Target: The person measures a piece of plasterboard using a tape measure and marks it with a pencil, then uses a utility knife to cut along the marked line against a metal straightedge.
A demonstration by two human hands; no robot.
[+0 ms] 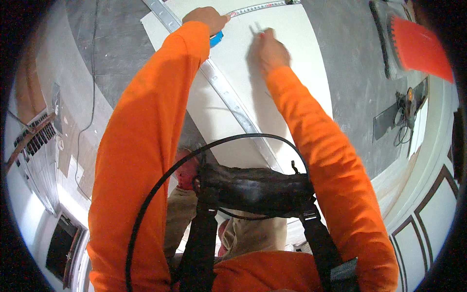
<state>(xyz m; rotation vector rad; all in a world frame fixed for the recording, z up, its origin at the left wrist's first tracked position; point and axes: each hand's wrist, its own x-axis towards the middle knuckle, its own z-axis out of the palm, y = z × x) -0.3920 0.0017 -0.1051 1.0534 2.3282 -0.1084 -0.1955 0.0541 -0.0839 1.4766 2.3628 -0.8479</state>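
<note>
My left hand point(206, 19) is closed at the far part of a white board point(304, 73), over a tape measure whose blue case point(216, 39) shows under the wrist. From its fingers the tape's blade point(258, 7) runs right to the board's far edge. My right hand point(273, 51) hovers over the board just right of centre, fingers pinched; a thin, blurred thing point(259, 28) seems to stick out of them, its kind unclear. A long slotted metal profile point(228, 92) lies slantwise across the board, passing beneath my left arm.
Grey floor point(340, 63) surrounds the board. To the right are a red notched sheet point(421, 46), a tool with a coiled cord point(404, 109) and a panelled white wall point(438, 209). A cable point(92, 73) trails along the left. Close to me hangs a black strapped pouch point(253, 190).
</note>
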